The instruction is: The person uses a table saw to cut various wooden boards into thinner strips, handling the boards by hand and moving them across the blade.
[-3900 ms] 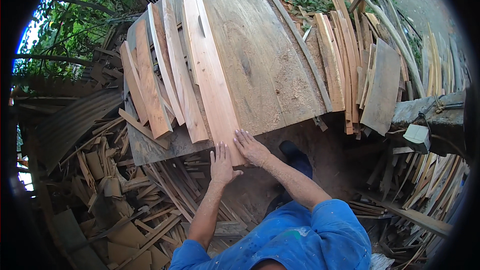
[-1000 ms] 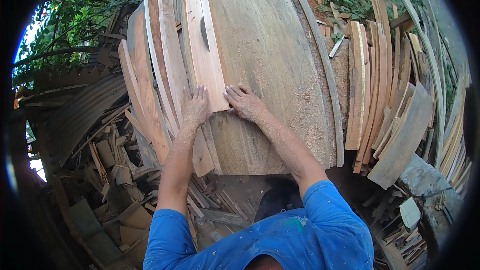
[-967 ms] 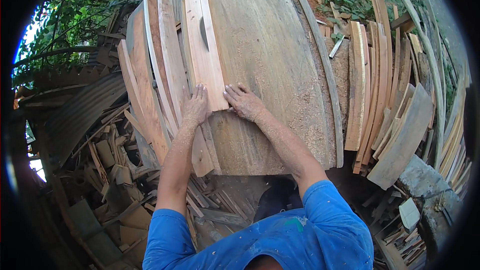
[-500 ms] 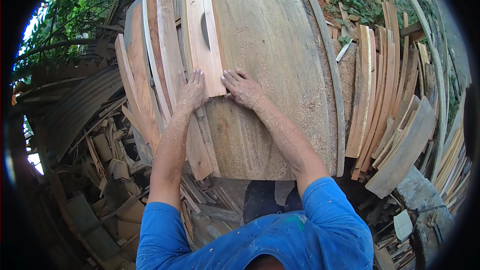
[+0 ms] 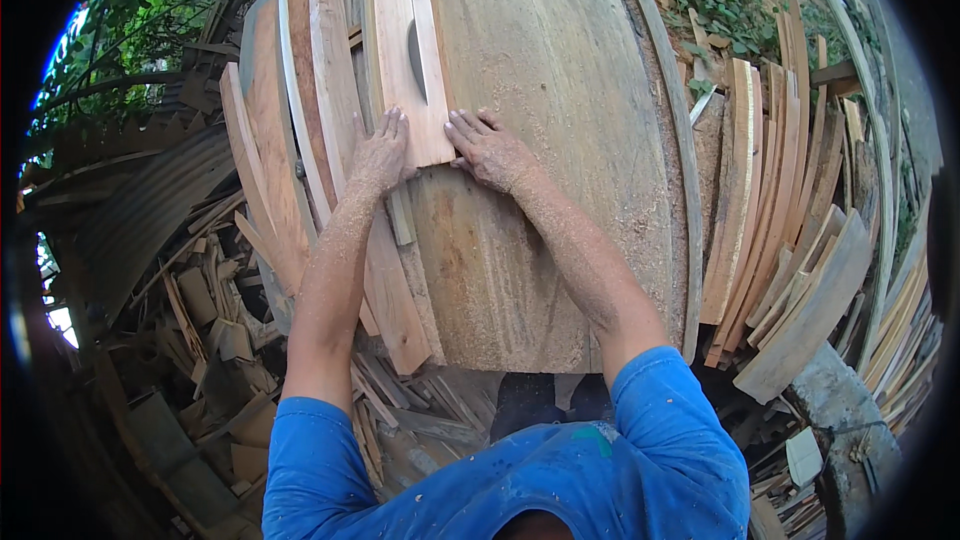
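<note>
A pale wooden board (image 5: 399, 65) lies lengthwise on the wooden saw table (image 5: 540, 70). A dark circular saw blade (image 5: 415, 58) stands up through it, and a narrow cut line runs from the blade toward the far end. At the board's near end, my left hand (image 5: 380, 153) rests along its left edge, fingers stretched forward. From the other side my right hand (image 5: 493, 152) presses its extended fingertips against the right edge, close to the near corner. Both hands are nearer to me than the blade. Sawdust coats my forearms.
Several long planks (image 5: 268, 130) lie along the table's left side. At the right a stack of curved boards (image 5: 735, 190) stands beside a raised strip (image 5: 672, 90) edging the table. Sawdust is scattered over the tabletop. Offcuts (image 5: 235, 340) are heaped on the ground at left.
The board has slid a little farther away from me, past the blade. Both my hands have moved forward with it, keeping their places at its near end.
</note>
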Motion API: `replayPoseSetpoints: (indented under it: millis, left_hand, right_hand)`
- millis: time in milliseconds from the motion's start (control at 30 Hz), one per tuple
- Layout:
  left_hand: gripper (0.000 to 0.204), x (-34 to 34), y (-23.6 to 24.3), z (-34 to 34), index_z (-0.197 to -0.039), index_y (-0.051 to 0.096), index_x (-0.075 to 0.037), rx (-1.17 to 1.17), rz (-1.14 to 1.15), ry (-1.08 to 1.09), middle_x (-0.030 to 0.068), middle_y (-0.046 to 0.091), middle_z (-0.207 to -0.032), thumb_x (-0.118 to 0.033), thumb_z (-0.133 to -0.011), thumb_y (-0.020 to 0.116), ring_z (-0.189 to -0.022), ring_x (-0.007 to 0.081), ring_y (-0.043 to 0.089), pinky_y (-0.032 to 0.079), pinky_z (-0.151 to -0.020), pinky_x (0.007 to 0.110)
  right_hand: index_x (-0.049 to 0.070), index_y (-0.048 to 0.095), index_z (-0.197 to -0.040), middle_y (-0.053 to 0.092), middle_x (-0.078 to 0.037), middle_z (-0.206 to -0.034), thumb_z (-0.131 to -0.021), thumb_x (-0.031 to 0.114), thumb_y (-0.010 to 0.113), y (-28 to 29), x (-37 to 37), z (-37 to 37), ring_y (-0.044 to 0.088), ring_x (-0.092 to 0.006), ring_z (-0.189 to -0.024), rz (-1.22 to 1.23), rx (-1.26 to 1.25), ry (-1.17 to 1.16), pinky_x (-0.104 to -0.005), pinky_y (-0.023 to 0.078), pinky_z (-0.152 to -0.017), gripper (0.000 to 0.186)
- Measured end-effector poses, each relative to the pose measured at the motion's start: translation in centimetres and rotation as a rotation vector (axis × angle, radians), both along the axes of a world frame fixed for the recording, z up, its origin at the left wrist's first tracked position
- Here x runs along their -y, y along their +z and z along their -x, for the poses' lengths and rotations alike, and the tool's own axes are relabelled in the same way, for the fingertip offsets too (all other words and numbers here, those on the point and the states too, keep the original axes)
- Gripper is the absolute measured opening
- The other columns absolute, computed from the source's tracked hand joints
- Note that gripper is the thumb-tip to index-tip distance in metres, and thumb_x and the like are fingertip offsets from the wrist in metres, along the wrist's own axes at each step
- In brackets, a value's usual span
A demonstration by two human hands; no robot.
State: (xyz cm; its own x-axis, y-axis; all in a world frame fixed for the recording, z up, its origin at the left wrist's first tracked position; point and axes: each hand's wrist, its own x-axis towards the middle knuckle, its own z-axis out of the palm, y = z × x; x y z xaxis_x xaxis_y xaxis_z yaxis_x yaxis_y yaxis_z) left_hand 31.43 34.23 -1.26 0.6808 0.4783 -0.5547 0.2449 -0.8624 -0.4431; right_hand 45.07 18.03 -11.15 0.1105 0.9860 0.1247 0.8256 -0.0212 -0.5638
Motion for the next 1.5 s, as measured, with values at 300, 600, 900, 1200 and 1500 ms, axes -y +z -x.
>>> replayPoseSetpoints:
  millis: [300, 600, 900, 1200, 1500]
  left_hand:
    - [0.099, -3.2, -1.2, -1.2, -0.154, 0.026, 0.002, 0.075, 0.083, 0.050, 0.0157, 0.026, -0.163, -0.038, -0.080, 0.078, -0.153, 0.0264, 0.021, 0.023, -0.123, 0.051]
    - [0.097, -5.5, -1.9, -2.4, -0.154, 0.029, 0.001, 0.161, 0.090, 0.038, 0.0168, 0.027, -0.163, -0.034, -0.078, 0.079, -0.152, 0.0276, 0.023, 0.024, -0.124, 0.048]
    - [0.103, -6.6, -1.7, -4.4, -0.154, 0.029, 0.001, 0.172, 0.098, 0.085, 0.0167, 0.028, -0.162, -0.039, -0.075, 0.082, -0.152, 0.0285, 0.024, 0.026, -0.123, 0.049]
    - [0.108, -8.2, -2.7, -5.2, -0.155, 0.027, 0.000, 0.164, 0.070, 0.086, 0.0163, 0.026, -0.163, -0.040, -0.073, 0.085, -0.152, 0.0286, 0.023, 0.025, -0.123, 0.049]
    - [0.109, -8.7, -2.6, -6.2, -0.156, 0.023, -0.001, 0.166, 0.080, 0.121, 0.0158, 0.023, -0.164, -0.039, -0.075, 0.084, -0.153, 0.0279, 0.021, 0.025, -0.124, 0.049]
  right_hand:
    - [0.003, 0.039, -0.149, 0.039, -0.015, -0.157, -0.099, 0.032, 0.056, -0.5, -2.4, -1.6, 0.033, -0.0258, -0.148, 0.002, 0.032, -0.010, -0.0447, 0.024, -0.123, 0.060]
    - [0.001, 0.040, -0.147, 0.041, -0.018, -0.155, -0.102, 0.030, 0.051, -1.1, -4.5, -2.8, 0.035, -0.0276, -0.147, -0.044, 0.037, -0.032, -0.0450, 0.026, -0.122, 0.055]
    - [0.004, 0.038, -0.149, 0.040, -0.015, -0.156, -0.102, 0.032, 0.050, -1.7, -6.2, -3.6, 0.035, -0.0242, -0.147, -0.041, 0.085, -0.075, -0.0430, 0.026, -0.122, 0.056]
    - [0.005, 0.038, -0.150, 0.040, -0.012, -0.157, -0.103, 0.032, 0.047, -1.3, -7.3, -4.1, 0.035, -0.0228, -0.147, -0.024, 0.111, -0.120, -0.0415, 0.027, -0.122, 0.055]
    - [0.005, 0.039, -0.149, 0.041, -0.013, -0.156, -0.104, 0.033, 0.045, -1.6, -7.4, -4.2, 0.036, -0.0229, -0.146, -0.057, 0.103, -0.142, -0.0416, 0.027, -0.122, 0.053]
